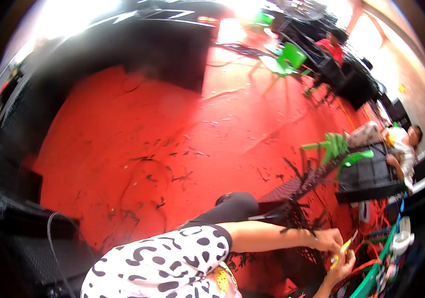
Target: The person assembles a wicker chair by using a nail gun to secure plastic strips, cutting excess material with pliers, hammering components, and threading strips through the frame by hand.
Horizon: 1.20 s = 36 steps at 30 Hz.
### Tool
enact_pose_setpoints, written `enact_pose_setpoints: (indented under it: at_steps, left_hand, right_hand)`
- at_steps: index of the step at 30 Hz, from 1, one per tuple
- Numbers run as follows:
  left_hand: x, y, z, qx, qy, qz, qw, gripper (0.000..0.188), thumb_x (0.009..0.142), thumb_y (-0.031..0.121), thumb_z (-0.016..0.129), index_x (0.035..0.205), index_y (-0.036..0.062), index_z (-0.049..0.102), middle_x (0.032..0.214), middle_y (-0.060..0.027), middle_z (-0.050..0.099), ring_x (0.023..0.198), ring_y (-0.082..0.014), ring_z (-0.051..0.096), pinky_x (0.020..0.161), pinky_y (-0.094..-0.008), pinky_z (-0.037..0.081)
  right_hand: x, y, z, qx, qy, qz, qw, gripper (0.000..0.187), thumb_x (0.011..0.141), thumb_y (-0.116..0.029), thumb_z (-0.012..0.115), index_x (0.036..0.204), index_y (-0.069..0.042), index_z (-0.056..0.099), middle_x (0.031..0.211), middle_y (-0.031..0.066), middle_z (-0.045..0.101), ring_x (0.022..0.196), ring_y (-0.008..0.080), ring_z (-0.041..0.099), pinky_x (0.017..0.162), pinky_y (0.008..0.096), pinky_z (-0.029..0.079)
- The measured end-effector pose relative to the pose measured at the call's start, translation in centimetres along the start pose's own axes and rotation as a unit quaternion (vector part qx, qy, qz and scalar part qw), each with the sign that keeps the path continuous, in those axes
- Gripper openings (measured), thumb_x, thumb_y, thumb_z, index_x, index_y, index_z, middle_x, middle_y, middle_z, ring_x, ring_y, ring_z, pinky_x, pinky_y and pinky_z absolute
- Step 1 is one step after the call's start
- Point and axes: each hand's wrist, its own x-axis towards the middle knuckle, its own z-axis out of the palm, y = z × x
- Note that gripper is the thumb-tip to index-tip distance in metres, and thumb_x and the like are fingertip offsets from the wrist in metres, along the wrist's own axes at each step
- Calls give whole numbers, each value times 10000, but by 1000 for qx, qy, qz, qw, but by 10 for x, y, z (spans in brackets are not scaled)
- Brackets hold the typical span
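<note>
Gripping a small yellow tool [344, 248] lower right of frame, between both hands | left hand [327, 239] pinched on its top, right hand [344, 265] closed under it | black woven panel [297, 191] just beside | risk: blurred close work, tool may slip into tangled orange cords [371, 248] | green chair [335, 147] right, red floor [138, 129]

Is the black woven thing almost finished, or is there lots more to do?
Hard to say exactly. Done: part of the black woven panel already shows a tight weave, and cut scraps litter the red floor. In hand: the left hand and right hand meet at its edge around a small yellow tool. Left: loose strands stick out near the hands, unwoven.
</note>
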Motion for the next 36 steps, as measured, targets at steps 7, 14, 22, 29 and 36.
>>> enact_pose_setpoints:
  at_steps: [7, 14, 22, 29, 36]
  left_hand:
    - [-10, 15, 4, -7, 27, -92, 995, 269, 643, 174, 762, 755, -56, 679, 612, -59, 630, 553, -116, 557, 502, -299, 429]
    - [-10, 15, 4, -52, -27, -69, 996, 181, 681, 86, 735, 790, -49, 684, 737, -66, 675, 671, -120, 608, 584, -284, 472]
    - [-2, -12, 7, 164, -28, 7, 986, 205, 589, 91, 763, 697, -46, 656, 615, -94, 637, 586, -150, 613, 515, -307, 455]
    - [-3, -6, 16, 196, 5, 51, 979, 238, 525, 106, 731, 718, -20, 675, 627, -123, 643, 565, -212, 621, 514, -331, 461]
    - [4, -18, 11, 427, 44, 147, 891, 152, 579, 160, 623, 661, 33, 622, 626, -143, 591, 604, -336, 603, 584, -415, 495]
  right_hand:
    - [24, 101, -10, 110, -26, 20, 993, 446, 917, -250, 516, 1235, 61, 477, 1123, 174, 561, 1007, 249, 545, 890, 360, 430]
    - [-5, -25, -16, 307, -247, 146, 907, 716, 887, -588, 422, 1312, -13, 409, 1153, 77, 522, 999, 190, 496, 844, 330, 400]
    - [4, -18, -3, 356, -172, 175, 902, 663, 886, -512, 443, 1338, -30, 386, 1209, 114, 497, 1069, 222, 482, 887, 362, 394]
    - [14, 4, -9, 404, -112, 205, 885, 628, 885, -445, 461, 1360, -46, 366, 1258, 147, 474, 1130, 251, 470, 924, 389, 388]
    - [2, 12, -55, 355, -64, 175, 916, 655, 867, -413, 462, 1408, -82, 297, 1337, 167, 413, 1205, 300, 427, 986, 428, 350]
